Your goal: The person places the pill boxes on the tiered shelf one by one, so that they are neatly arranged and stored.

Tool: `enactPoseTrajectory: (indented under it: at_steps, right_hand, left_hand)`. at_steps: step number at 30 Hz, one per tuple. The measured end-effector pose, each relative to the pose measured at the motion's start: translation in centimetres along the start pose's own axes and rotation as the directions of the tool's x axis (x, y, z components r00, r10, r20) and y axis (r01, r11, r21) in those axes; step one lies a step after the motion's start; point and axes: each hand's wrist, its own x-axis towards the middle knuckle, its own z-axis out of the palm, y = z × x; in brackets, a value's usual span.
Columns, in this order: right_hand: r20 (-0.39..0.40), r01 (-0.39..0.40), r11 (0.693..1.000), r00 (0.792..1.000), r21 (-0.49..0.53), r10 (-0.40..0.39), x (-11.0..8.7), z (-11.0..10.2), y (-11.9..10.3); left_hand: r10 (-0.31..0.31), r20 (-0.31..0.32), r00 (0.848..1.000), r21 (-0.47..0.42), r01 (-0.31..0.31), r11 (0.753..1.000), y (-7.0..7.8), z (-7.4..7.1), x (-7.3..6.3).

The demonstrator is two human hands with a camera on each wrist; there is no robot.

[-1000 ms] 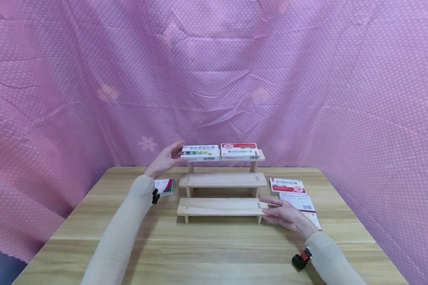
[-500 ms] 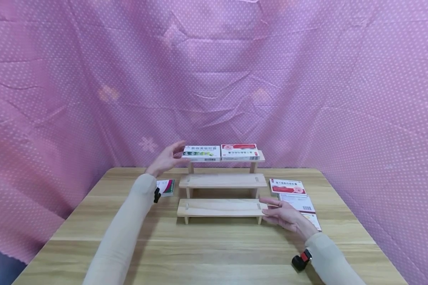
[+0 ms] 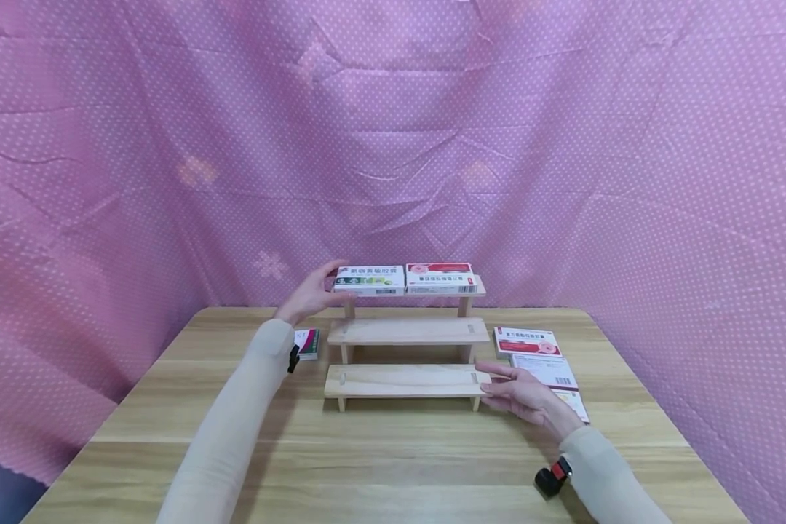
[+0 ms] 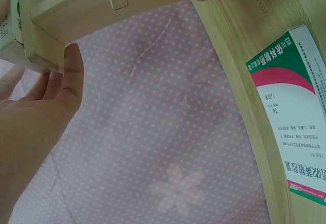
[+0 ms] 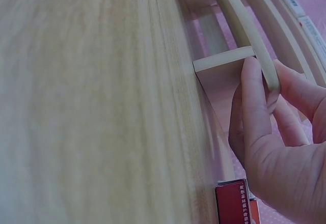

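A three-tier wooden display stand [image 3: 406,331] stands on the table. On its top tier lie two medicine boxes side by side: a white-and-green one [image 3: 370,280] and a red-and-white one [image 3: 440,278]. My left hand [image 3: 309,294] holds the left end of the white-and-green box, thumb at the front and fingers reaching behind. In the left wrist view, its fingers [image 4: 74,76] also lie against the shelf end. My right hand [image 3: 525,394] pinches the right end of the lowest tier; in the right wrist view, fingers [image 5: 254,102] and thumb sit on either side of the board.
Left of the stand, another green, pink and white medicine box [image 4: 293,117] lies on the table [image 3: 393,466], partly behind my left forearm. Several boxes lie to the right, including a red-and-white one [image 3: 528,342]. A pink dotted cloth [image 3: 393,145] hangs behind.
My left hand has shifted slightly right, and the white-and-green box has slid a little towards the red-and-white one. My right hand stays at the lowest tier.
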Motion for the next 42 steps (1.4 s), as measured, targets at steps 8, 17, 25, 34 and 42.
enactPoseTrajectory:
  at_steps: [8,17,25,34,42]
  right_hand:
    - [-0.004,-0.003,1.0,1.0,-0.027,0.003,0.2,0.0,0.1]
    - [-0.035,-0.006,0.999,0.999,-0.042,0.004,0.3,0.3,0.2]
    - [-0.025,-0.002,0.999,1.0,-0.046,0.001,0.1,0.2,0.1]
    - [-0.014,0.003,0.999,1.0,-0.036,-0.004,-0.2,0.2,0.1]
    - [-0.011,0.009,0.999,1.0,-0.033,-0.009,-0.2,0.2,0.1]
  left_hand:
    - [0.023,-0.029,0.999,-0.001,-0.023,1.0,-0.6,-0.2,-0.2]
    - [0.067,-0.075,0.995,-0.102,-0.074,0.992,-1.7,-0.8,-1.1]
    - [0.059,-0.093,0.994,-0.16,-0.073,0.984,-2.6,-1.1,-2.6]
    - [0.056,-0.113,0.992,-0.176,-0.076,0.981,-4.4,-1.5,-4.6]
    - [-0.003,-0.118,0.993,-0.168,-0.017,0.986,-7.5,-2.6,-6.3]
